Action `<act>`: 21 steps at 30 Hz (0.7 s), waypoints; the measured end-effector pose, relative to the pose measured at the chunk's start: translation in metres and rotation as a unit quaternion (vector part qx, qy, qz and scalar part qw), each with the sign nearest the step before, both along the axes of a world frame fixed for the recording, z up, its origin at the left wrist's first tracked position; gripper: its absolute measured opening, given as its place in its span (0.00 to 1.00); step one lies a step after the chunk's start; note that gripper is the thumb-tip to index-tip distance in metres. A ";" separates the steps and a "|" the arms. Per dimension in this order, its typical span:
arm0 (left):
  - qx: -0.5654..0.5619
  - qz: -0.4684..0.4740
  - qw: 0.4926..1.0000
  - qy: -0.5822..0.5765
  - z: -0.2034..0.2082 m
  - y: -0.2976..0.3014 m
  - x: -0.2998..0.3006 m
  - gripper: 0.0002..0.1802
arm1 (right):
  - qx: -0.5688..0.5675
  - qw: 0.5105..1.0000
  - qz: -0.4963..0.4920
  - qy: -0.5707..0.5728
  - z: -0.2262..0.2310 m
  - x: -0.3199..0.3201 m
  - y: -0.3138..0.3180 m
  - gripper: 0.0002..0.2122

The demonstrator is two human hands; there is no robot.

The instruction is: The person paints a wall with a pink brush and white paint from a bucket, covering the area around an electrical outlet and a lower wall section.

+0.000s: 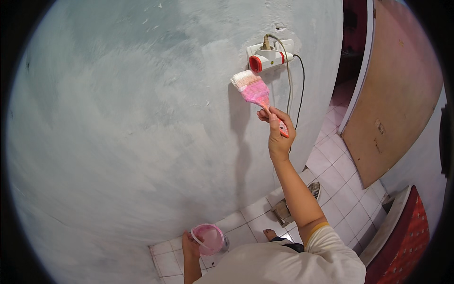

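Observation:
My right hand (281, 128) is closed round the handle of a wide paintbrush (257, 93), raised in front of the wall. The brush has a pink ferrule and pale, paint-coated bristles that point up and left, just below the wall socket. Whether the bristles touch the wall I cannot tell. Low at the left, my left hand (190, 246) holds a small pink bucket (211, 239) by its rim or handle; its fingers are partly hidden. Whitish-pink paint shows inside the bucket. The wall (142, 123) is covered in streaky pale grey-white paint.
A white socket with a red-and-white plug adapter (269, 57) sticks out of the wall, and cords (300, 90) hang from it. At the right stands a brown door (395, 90) beside a dark doorway. A fan (314, 190) stands on the tiled floor (338, 182); a red patterned item (402, 246) leans at lower right.

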State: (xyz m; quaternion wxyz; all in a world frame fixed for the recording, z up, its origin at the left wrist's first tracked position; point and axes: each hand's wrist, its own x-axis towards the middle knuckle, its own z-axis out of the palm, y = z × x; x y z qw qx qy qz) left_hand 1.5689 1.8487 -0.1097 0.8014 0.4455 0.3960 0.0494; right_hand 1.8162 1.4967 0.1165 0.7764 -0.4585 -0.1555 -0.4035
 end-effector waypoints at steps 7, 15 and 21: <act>0.017 0.006 1.000 0.015 -0.001 -0.003 -0.001 0.22 | 0.009 0.995 -0.010 0.102 -0.075 0.006 -0.005 0.11; 0.028 -0.002 1.000 0.013 0.002 0.000 -0.001 0.26 | 0.044 0.994 -0.012 0.099 -0.055 -0.004 -0.023 0.14; 0.026 0.003 0.999 0.022 0.002 -0.012 0.005 0.28 | 0.056 0.998 -0.009 0.038 -0.026 0.026 -0.036 0.13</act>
